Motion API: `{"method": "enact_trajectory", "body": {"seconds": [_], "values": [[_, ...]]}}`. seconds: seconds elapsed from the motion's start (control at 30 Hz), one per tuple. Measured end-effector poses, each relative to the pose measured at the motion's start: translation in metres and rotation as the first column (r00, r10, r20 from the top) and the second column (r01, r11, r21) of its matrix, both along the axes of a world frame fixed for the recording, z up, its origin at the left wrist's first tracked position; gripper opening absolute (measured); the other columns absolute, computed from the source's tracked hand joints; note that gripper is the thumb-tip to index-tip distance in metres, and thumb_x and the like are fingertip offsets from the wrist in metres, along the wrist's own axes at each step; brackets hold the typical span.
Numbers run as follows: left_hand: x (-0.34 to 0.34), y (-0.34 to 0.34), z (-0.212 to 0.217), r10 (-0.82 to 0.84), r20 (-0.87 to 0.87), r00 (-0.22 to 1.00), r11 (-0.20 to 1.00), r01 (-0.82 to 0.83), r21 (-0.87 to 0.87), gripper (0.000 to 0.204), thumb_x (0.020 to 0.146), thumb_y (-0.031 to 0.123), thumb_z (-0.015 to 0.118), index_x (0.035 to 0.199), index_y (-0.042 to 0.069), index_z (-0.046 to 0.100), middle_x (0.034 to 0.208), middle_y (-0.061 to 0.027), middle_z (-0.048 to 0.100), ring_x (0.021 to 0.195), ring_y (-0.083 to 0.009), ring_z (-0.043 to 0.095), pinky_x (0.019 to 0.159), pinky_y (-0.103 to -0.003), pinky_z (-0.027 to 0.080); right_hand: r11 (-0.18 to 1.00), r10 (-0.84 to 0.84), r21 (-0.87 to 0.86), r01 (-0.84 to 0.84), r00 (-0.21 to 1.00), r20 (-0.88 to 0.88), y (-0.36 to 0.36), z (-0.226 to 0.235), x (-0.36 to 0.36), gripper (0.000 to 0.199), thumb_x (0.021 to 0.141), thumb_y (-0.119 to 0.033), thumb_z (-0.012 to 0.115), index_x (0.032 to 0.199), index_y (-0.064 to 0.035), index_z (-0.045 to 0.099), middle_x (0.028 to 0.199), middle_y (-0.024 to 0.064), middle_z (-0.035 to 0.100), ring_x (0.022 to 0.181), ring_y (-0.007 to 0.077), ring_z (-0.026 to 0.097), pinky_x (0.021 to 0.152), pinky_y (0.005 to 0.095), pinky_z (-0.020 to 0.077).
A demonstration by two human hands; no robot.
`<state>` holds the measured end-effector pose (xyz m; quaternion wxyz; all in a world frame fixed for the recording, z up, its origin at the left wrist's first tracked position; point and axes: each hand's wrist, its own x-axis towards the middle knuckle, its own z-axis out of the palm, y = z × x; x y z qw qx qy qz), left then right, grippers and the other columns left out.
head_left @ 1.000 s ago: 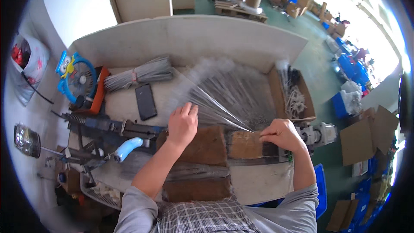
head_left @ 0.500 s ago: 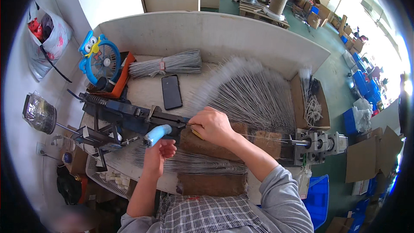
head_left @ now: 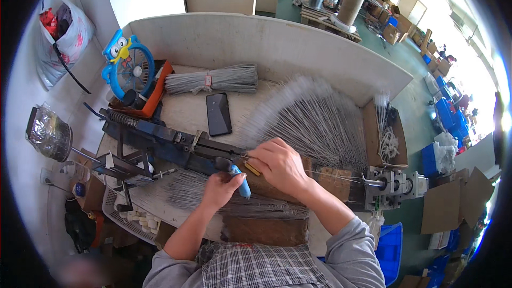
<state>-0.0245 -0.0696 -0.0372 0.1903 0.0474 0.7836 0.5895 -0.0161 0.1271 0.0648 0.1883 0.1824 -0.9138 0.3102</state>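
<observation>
My left hand (head_left: 217, 191) is closed around the blue-wrapped handle (head_left: 244, 186) of a lever on the long dark metal machine (head_left: 160, 137). At the machine's right end, my right hand (head_left: 281, 166) pinches thin wire, its fingertips close to the jaw. The thin wires (head_left: 336, 175) stretch from behind that hand to a metal spindle clamp (head_left: 376, 183) on the right. Beneath its fingers shows a small yellow piece (head_left: 252, 168), kind unclear. A brown pad (head_left: 264, 184) lies below the hand, partly hidden.
Fanned grey wires (head_left: 314, 120) cover the far middle of the table, with a tied wire bundle (head_left: 229, 78) and a phone (head_left: 218, 114) to their left. More wires (head_left: 261, 205) lie nearer me. A cardboard box (head_left: 372, 133) stands right; an orange tray (head_left: 154, 93) holds a blue fan (head_left: 130, 69).
My left hand, open beside the lever before, has taken hold of its handle. The handle has swung right and toward me. My right hand has shifted slightly right, and the whole view has shifted a little.
</observation>
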Motion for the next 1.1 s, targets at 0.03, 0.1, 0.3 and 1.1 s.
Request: {"method": "enact_trajectory", "body": {"seconds": [0.03,0.1,0.3,1.1], "values": [[0.004,0.009,0.002,0.053,0.008,0.999,0.974,-0.053,0.22,0.043,0.083,0.043,0.069,0.082,0.001,0.066,0.066,-0.0056,0.064,0.065,-0.0171,0.063,0.061,-0.032,0.049,1.0,0.003,0.0,-0.003,0.999,-0.045,0.004,0.007,0.01,0.011,0.08,-0.014,0.067,0.087,-0.007,0.07,0.081,0.0062,0.066,0.082,0.0252,0.062,0.071,0.036,0.0517],[0.013,0.024,0.005,0.111,0.009,0.994,0.901,-0.104,0.421,0.038,0.085,0.038,0.067,0.087,0.001,0.063,0.069,-0.0049,0.064,0.065,-0.0167,0.062,0.06,-0.032,0.049,1.0,0.014,-0.012,-0.015,0.994,-0.105,0.015,0.004,0.027,0.011,0.081,-0.012,0.066,0.09,-0.0065,0.07,0.083,0.0069,0.066,0.082,0.0255,0.063,0.071,0.0358,0.0524],[0.016,0.02,0.008,-0.006,-0.023,1.0,0.994,0.004,-0.107,0.033,0.078,0.025,0.07,0.093,0.0,0.055,0.082,-0.0152,0.064,0.079,-0.024,0.066,0.071,-0.035,0.051,0.988,0.152,-0.014,-0.152,0.97,0.192,0.017,-0.055,0.046,0.027,0.081,-0.01,0.067,0.108,-0.0056,0.064,0.092,0.0117,0.065,0.082,0.0309,0.066,0.069,0.0392,0.0537],[-0.001,-0.147,-0.033,0.495,0.491,0.717,0.583,-0.693,0.424,0.022,0.085,0.033,0.071,0.09,0.012,0.068,0.082,-0.0019,0.068,0.073,-0.0128,0.065,0.069,-0.029,0.054,0.992,0.006,0.123,-0.032,0.979,0.203,0.021,-0.093,0.021,0.019,0.073,-0.006,0.068,0.092,-0.0014,0.068,0.083,0.0154,0.065,0.083,0.0342,0.064,0.074,0.0409,0.0507]]}}
